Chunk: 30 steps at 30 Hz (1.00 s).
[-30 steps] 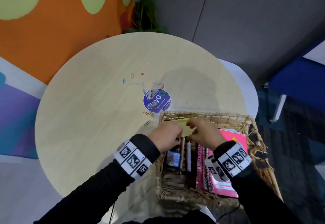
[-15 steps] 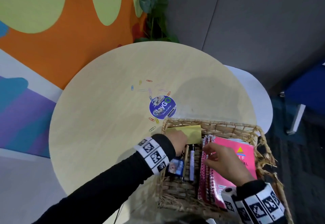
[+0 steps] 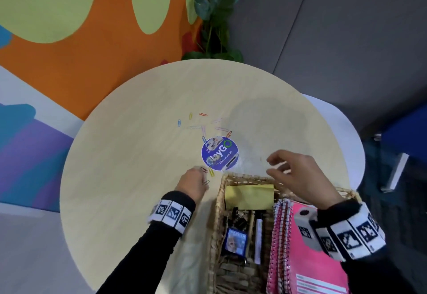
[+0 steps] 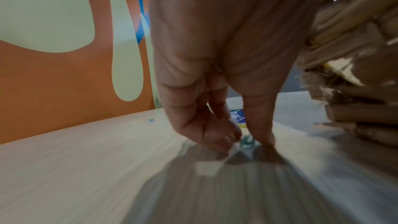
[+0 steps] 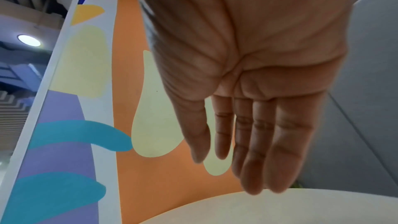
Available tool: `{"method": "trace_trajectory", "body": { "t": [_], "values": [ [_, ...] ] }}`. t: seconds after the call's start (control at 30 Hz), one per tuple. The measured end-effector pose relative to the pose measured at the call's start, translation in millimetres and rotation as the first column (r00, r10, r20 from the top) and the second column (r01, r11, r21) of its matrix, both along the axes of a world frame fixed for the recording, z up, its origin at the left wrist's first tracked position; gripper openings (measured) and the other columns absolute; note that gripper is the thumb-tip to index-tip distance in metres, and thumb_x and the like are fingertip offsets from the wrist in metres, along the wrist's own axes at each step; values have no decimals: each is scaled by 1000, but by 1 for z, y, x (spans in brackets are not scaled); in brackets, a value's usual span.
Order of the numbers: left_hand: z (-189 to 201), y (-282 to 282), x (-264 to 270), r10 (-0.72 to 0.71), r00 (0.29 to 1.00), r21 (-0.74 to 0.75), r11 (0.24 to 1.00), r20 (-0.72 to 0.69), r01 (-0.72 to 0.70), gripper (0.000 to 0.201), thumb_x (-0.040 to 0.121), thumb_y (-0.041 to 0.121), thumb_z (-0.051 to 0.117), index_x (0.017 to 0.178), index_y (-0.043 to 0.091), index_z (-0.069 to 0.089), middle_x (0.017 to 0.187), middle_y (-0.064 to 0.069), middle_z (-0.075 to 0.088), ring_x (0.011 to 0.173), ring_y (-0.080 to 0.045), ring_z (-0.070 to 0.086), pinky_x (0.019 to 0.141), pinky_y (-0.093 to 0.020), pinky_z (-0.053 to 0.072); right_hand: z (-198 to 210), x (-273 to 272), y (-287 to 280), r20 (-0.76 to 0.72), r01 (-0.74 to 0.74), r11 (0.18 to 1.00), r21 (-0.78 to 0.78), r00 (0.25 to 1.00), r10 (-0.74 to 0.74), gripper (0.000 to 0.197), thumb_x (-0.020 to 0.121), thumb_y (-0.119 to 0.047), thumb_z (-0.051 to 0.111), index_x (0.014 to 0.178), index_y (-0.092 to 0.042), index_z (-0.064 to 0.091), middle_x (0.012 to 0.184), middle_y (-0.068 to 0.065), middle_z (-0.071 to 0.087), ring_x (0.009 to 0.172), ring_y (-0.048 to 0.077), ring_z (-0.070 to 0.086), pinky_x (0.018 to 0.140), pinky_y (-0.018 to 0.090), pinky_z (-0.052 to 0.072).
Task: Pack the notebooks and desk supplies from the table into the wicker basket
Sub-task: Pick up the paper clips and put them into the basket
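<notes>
You get even, bright indoor light; soft shadows fall on the round pale wooden desk [image 3: 138, 178]. Both wrist views are motion-blurred, edges bowed by wide lenses.

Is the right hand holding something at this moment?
No, the right hand is open in the right wrist view, its fingers straight and empty.

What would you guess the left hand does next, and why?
Probably pinch the paper clip off the table and lift it to the basket. The left hand has its fingertips down on either side of that clip, right beside the basket. The sticky notes and notebooks are already inside, while more clips lie loose on the table. The right hand hovers open.
</notes>
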<state>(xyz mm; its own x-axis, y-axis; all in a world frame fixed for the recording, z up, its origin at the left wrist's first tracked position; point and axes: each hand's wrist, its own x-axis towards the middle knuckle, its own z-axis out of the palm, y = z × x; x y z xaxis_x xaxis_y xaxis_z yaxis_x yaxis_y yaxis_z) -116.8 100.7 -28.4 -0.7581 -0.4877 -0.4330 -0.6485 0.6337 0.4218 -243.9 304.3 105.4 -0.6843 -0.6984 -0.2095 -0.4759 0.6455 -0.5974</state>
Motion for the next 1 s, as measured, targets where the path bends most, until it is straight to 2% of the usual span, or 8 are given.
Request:
{"method": "trace_trajectory", "body": {
  "t": [0.17,0.33,0.5,0.57,0.67,0.73,0.87,1.0],
  "values": [
    [-15,3,-1,10,999,-6,1000,-47,-10,22,78,-1,55,70,18,46,87,-3,52,74,-17,50,64,-24,33,-2,-44,-60,-101,-124,989,80,986,132,17,84,-18,66,100,-13,65,96,1,69,78,19,64,79,32,52],
    [-21,3,-3,-28,997,15,999,-68,30,22,81,-6,48,81,16,43,101,-11,60,93,-26,59,64,-20,27,-49,-85,-130,-103,-236,935,264,957,271,17,85,-13,60,101,-8,66,104,9,70,93,24,62,78,26,43],
    [-17,-1,4,6,983,52,999,-182,3,21,81,-3,49,81,17,41,77,3,45,81,-26,55,58,-22,26,-104,-106,-172,-104,-338,852,399,907,408,16,89,-13,54,99,-6,64,110,17,62,103,33,58,84,35,46],
    [-12,-5,10,46,961,59,998,-271,-31,17,85,1,51,86,18,50,80,6,47,80,-19,57,61,-18,31,-120,-111,-179,-98,-379,828,413,885,454,16,89,-16,55,98,-6,63,110,18,59,102,33,58,83,35,47],
    [6,-10,18,92,901,92,994,-423,-58,18,86,4,58,84,21,56,78,17,47,70,6,48,65,-5,35,-134,-118,-185,-103,-428,789,440,849,518,19,91,-20,52,97,-6,62,110,18,57,103,32,57,82,35,47],
    [26,-10,21,96,878,114,992,-469,-47,12,86,8,62,85,20,61,77,12,52,68,6,48,65,-3,35,-136,-122,-188,-89,-444,760,475,835,543,21,92,-23,50,99,-7,63,113,16,56,107,31,55,84,36,47],
    [67,3,24,28,877,183,981,-480,68,6,83,17,67,85,22,66,75,11,59,74,-2,55,62,-3,36,-133,-121,-192,-41,-467,703,536,818,574,25,93,-17,46,108,-3,60,117,19,54,112,33,53,90,40,46],
    [90,30,24,-196,865,172,937,-461,304,4,82,22,67,83,23,63,78,8,63,72,-3,56,66,-9,40,-130,-118,-193,-20,-494,654,573,790,613,27,94,-12,46,116,-1,56,121,23,53,113,35,53,91,39,43]
  ]
}}
